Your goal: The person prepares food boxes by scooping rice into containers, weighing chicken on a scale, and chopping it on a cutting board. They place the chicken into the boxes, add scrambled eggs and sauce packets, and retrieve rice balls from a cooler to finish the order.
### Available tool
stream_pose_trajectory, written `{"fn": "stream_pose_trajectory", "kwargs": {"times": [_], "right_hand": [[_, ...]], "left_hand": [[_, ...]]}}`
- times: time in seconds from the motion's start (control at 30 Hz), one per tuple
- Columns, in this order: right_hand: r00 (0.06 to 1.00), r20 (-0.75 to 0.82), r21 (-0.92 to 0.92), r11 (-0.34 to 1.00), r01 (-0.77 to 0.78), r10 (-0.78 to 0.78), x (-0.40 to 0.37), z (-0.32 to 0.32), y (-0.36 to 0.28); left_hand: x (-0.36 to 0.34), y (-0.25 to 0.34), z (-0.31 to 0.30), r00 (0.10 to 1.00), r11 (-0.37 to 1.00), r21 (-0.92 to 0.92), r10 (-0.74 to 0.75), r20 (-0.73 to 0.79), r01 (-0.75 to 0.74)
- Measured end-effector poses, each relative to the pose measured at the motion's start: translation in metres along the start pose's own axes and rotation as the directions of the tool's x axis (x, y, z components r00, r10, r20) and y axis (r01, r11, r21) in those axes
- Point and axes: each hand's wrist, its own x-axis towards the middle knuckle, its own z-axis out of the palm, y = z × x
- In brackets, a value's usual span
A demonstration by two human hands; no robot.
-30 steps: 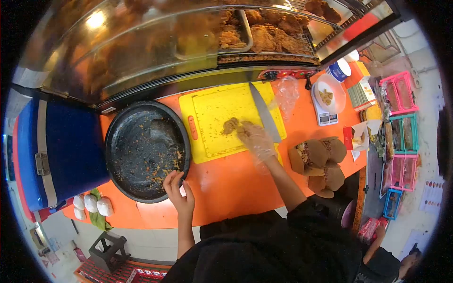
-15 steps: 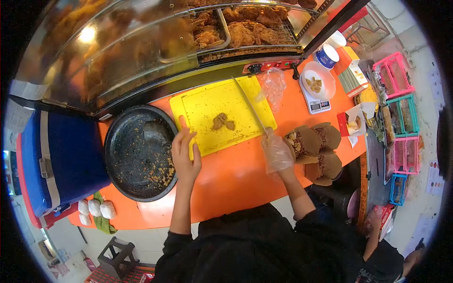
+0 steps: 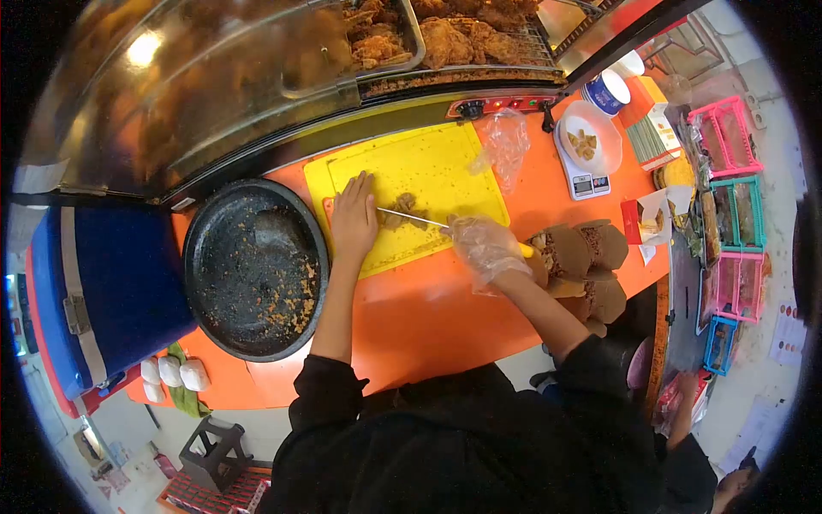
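My right hand (image 3: 481, 247), in a clear plastic glove, is closed around a knife (image 3: 413, 218) with a yellow handle end showing behind the fist. The blade points left across the yellow cutting board (image 3: 445, 154), edge-on to the camera, right by the chopped brown meat (image 3: 406, 204). My left hand (image 3: 353, 216) is bare and lies flat on the board's left part, fingers stretched out, near the blade's tip. Crumbs are scattered over the board.
Left of the board stands a round black pan (image 3: 257, 274) with crumbs. Several open brown food boxes (image 3: 591, 257) sit at right, below a scale (image 3: 589, 184) with a bowl. A glass display case (image 3: 257, 103) with fried chicken (image 3: 462, 43) borders the back. A co-worker's arm (image 3: 682, 403) shows lower right.
The knife has swung from pointing away at the board's right side to lying leftward by the meat. My left hand has moved from the board's lower left edge onto the board.
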Motion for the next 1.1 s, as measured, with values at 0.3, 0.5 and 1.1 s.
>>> {"fn": "stream_pose_trajectory", "kwargs": {"times": [0.3, 0.5, 1.1], "right_hand": [[0.994, 0.07, 0.181, 0.981, 0.067, -0.081, -0.009, 0.005, -0.016], [0.995, -0.013, 0.055, 0.994, 0.098, -0.097, -0.031, -0.047, -0.018], [0.995, -0.088, 0.365, 0.927, 0.082, -0.053, -0.028, -0.036, -0.016]], "left_hand": [[0.015, -0.018, -0.008, 0.995, 0.995, -0.007, 0.101, 0.022, -0.101], [-0.011, 0.003, -0.026, 0.995, 0.995, -0.104, -0.01, -0.098, 0.0], [0.032, 0.004, -0.023, 0.985, 0.978, -0.118, 0.17, -0.021, -0.171]]}}
